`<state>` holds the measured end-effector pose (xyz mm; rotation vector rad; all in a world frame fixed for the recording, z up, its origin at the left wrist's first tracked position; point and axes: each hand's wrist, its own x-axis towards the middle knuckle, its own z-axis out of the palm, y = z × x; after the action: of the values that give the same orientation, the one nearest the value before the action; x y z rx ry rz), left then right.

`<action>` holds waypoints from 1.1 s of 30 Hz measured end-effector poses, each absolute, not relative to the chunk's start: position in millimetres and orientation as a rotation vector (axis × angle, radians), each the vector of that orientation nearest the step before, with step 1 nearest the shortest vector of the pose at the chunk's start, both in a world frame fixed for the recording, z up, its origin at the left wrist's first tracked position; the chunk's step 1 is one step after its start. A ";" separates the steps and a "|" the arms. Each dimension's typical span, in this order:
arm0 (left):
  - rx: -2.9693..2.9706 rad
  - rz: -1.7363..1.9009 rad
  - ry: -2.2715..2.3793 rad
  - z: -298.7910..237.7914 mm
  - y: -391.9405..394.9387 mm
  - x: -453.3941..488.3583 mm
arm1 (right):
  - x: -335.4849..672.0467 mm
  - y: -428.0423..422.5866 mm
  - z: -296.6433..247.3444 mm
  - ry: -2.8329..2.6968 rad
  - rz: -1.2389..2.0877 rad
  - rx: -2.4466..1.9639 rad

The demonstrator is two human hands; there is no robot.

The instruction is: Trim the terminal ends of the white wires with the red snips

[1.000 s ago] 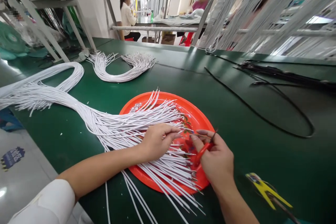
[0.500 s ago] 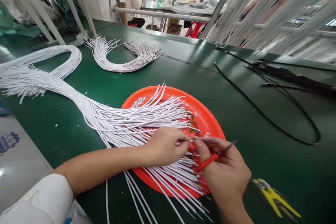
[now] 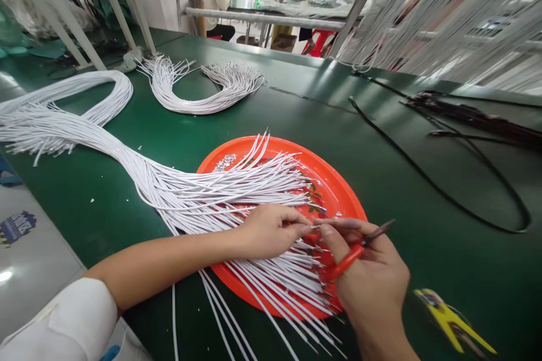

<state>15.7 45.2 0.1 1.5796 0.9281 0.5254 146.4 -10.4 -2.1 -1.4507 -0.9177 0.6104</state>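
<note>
A thick bundle of white cables (image 3: 199,189) fans out over an orange-red tray (image 3: 345,189). Above the tray, my left hand (image 3: 273,231) is closed, pinching one white cable close to its end. My right hand (image 3: 370,271) meets it there, thumb and forefinger pinched at that cable's tip. Red-handled scissors or snips (image 3: 353,256) rest in the right hand too, their dark pointed blades sticking out past the fingers to the right. Exactly what the right fingertips grip is too small to make out. Small silvery bits (image 3: 224,162) lie in the tray's far left part.
More white cable bundles (image 3: 199,104) lie curved on the green table (image 3: 296,118). Black cables (image 3: 444,186) loop at the right, and a yellow tool (image 3: 455,321) lies near the front right. White strands hang from a rack behind; two people sit beyond it.
Both hands stay together at the cable's tip. The right hand and the red-handled tool have shifted slightly right; the view has also moved a little.
</note>
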 end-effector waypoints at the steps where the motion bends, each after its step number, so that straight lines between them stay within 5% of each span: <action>1: 1.536 0.516 0.920 -0.3 45.6 15.9 | 148.2 -10.1 -3.3 -0.889 0.626 -1.452; 16: 1.399 0.525 0.975 4.8 44.7 14.3 | 144.6 -13.1 1.5 -0.979 0.503 -1.613; 33: 1.191 0.690 0.920 17.1 42.5 16.5 | 142.0 -17.8 8.3 -1.295 0.859 -1.737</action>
<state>16.5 42.5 17.1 1.1906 0.9197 0.6903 142.0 -17.8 8.3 -1.7374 -1.2952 0.8593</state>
